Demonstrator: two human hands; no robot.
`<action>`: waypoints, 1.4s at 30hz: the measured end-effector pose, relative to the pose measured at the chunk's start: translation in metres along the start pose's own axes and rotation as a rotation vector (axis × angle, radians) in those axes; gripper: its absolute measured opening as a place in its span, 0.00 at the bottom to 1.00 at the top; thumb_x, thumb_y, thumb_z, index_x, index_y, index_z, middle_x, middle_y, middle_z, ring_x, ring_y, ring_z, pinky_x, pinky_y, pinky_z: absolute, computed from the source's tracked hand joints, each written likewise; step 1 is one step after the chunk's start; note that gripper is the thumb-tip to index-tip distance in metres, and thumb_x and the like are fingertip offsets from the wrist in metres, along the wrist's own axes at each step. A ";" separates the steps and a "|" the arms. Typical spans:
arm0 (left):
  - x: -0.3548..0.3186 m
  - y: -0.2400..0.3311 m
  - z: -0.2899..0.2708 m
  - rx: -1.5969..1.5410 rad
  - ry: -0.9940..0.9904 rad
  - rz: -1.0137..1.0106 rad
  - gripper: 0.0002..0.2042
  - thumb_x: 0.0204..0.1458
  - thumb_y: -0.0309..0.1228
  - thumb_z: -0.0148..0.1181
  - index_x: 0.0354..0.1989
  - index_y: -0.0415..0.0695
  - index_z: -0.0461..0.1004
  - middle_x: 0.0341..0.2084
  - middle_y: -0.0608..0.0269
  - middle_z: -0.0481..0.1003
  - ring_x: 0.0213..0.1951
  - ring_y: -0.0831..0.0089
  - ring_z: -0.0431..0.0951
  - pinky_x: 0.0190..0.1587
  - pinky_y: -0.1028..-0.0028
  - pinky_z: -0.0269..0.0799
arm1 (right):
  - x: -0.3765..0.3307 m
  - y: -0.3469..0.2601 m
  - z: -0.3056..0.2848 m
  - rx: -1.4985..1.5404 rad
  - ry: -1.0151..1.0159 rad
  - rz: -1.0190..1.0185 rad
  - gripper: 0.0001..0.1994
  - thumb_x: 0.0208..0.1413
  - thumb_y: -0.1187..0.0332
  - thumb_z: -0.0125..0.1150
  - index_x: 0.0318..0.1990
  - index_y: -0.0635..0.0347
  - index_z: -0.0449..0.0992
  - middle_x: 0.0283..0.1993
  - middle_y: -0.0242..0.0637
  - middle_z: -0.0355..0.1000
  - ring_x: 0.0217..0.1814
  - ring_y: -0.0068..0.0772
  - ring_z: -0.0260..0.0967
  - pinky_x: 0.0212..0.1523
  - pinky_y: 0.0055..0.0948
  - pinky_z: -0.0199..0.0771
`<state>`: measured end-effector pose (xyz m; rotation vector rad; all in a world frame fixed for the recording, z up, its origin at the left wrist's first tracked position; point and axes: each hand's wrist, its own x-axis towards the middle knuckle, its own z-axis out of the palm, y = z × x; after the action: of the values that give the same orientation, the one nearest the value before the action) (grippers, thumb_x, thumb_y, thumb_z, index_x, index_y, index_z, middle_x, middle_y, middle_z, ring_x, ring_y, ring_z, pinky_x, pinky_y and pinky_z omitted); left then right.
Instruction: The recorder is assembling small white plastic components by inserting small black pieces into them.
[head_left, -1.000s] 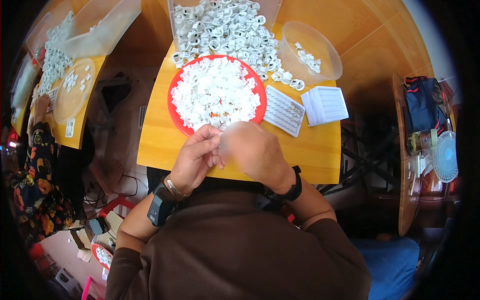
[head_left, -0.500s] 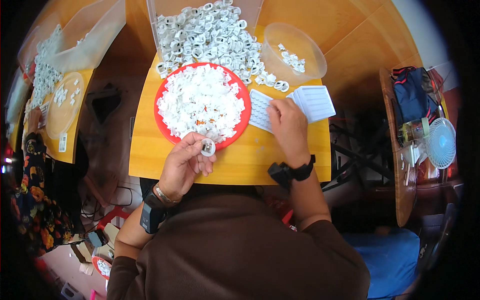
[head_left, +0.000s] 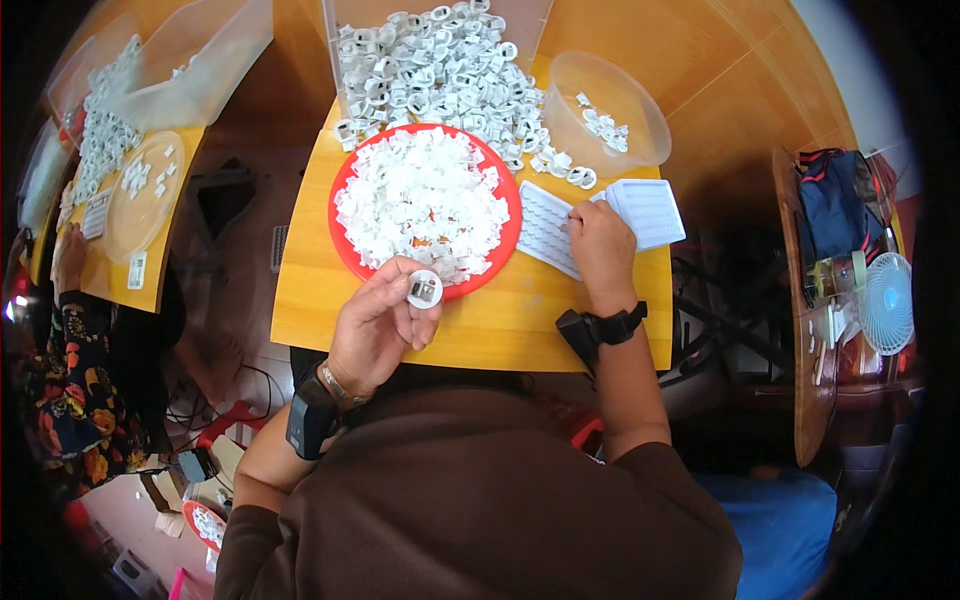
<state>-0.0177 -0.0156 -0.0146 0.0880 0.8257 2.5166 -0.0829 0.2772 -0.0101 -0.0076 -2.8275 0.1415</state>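
From my distant seat I see the left hand (head_left: 375, 322) pinching a round white plastic piece with dark rectangular openings (head_left: 425, 289) between thumb and fingers, above the near edge of a red round plate (head_left: 341, 228). Its flat face points up at my camera; its outline is circular, about as long as wide. The right hand (head_left: 604, 248) has its fingertips at a white rectangular compartmented tray (head_left: 543, 228), covering part of it; I cannot tell whether they grip anything. That tray's long axis runs from far left to near right. Just beside stands a stack of white trays (head_left: 655, 225). Small white plastic pieces (head_left: 420, 190) heap the plate; beyond lie white ring-shaped parts (head_left: 430, 70) and a translucent round tub (head_left: 653, 147).
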 end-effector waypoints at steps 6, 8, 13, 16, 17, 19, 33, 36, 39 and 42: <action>-0.001 0.001 -0.002 -0.052 -0.021 -0.013 0.12 0.60 0.36 0.47 0.44 0.40 0.66 0.28 0.56 0.74 0.23 0.72 0.72 0.25 0.77 0.66 | -0.002 -0.001 -0.001 0.048 0.036 -0.041 0.03 0.50 0.71 0.56 0.31 0.59 0.74 0.32 0.41 0.71 0.37 0.46 0.70 0.36 0.43 0.70; -0.002 0.000 -0.003 -0.053 -0.021 -0.012 0.13 0.60 0.37 0.48 0.43 0.40 0.66 0.28 0.55 0.74 0.23 0.71 0.72 0.25 0.77 0.66 | -0.001 0.000 0.002 0.080 0.037 -0.043 0.02 0.49 0.72 0.56 0.30 0.59 0.74 0.32 0.41 0.71 0.37 0.46 0.70 0.36 0.42 0.70; -0.003 -0.001 -0.004 -0.064 -0.048 -0.010 0.14 0.59 0.39 0.49 0.43 0.40 0.67 0.28 0.55 0.74 0.23 0.70 0.72 0.24 0.76 0.67 | -0.001 0.002 0.000 0.260 0.036 -0.013 0.03 0.46 0.76 0.57 0.30 0.60 0.72 0.30 0.42 0.70 0.34 0.47 0.69 0.34 0.41 0.69; -0.003 -0.001 -0.003 -0.067 -0.055 0.007 0.14 0.60 0.39 0.49 0.44 0.40 0.66 0.29 0.54 0.74 0.23 0.71 0.73 0.25 0.76 0.67 | -0.005 -0.004 -0.010 0.315 0.066 0.023 0.03 0.47 0.77 0.58 0.32 0.62 0.73 0.30 0.42 0.72 0.33 0.44 0.70 0.34 0.36 0.70; -0.002 0.000 -0.002 -0.055 -0.053 0.019 0.14 0.60 0.39 0.49 0.45 0.40 0.66 0.29 0.54 0.74 0.23 0.71 0.73 0.25 0.76 0.67 | -0.007 -0.009 -0.016 0.471 0.064 0.059 0.04 0.49 0.77 0.58 0.33 0.62 0.74 0.31 0.40 0.73 0.34 0.38 0.72 0.35 0.32 0.71; -0.001 -0.001 -0.001 -0.042 -0.050 0.029 0.15 0.60 0.39 0.49 0.46 0.40 0.66 0.30 0.54 0.75 0.24 0.71 0.73 0.25 0.76 0.67 | -0.015 -0.027 -0.026 0.628 0.060 0.097 0.04 0.50 0.76 0.58 0.35 0.63 0.76 0.32 0.38 0.74 0.34 0.32 0.73 0.35 0.28 0.71; -0.001 -0.002 -0.003 -0.083 -0.002 0.003 0.11 0.60 0.35 0.48 0.45 0.41 0.66 0.32 0.56 0.75 0.26 0.73 0.75 0.28 0.78 0.69 | -0.039 -0.123 -0.040 1.271 -0.276 -0.223 0.06 0.52 0.81 0.58 0.37 0.68 0.77 0.36 0.37 0.73 0.33 0.23 0.74 0.34 0.21 0.75; -0.001 -0.002 -0.002 -0.082 -0.012 0.006 0.10 0.60 0.34 0.48 0.44 0.41 0.66 0.32 0.56 0.76 0.26 0.73 0.75 0.28 0.78 0.70 | -0.040 -0.124 -0.039 1.279 -0.247 -0.230 0.06 0.50 0.81 0.58 0.36 0.67 0.77 0.35 0.39 0.74 0.32 0.25 0.75 0.33 0.23 0.75; 0.000 -0.004 -0.002 -0.027 -0.016 0.038 0.09 0.61 0.32 0.48 0.44 0.40 0.67 0.32 0.56 0.75 0.27 0.73 0.75 0.29 0.78 0.70 | -0.042 -0.123 -0.038 1.147 -0.147 -0.309 0.06 0.49 0.82 0.59 0.35 0.65 0.77 0.34 0.39 0.73 0.32 0.28 0.75 0.32 0.24 0.75; -0.001 -0.004 0.001 0.014 0.026 0.033 0.08 0.61 0.31 0.47 0.43 0.41 0.67 0.31 0.58 0.74 0.27 0.74 0.75 0.30 0.78 0.70 | -0.046 -0.127 -0.038 1.081 -0.073 -0.318 0.06 0.47 0.82 0.60 0.33 0.64 0.76 0.33 0.39 0.73 0.31 0.32 0.75 0.31 0.26 0.74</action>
<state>-0.0151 -0.0124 -0.0161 0.0742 0.8585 2.5481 -0.0262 0.1533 0.0244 0.6696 -2.3990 1.5446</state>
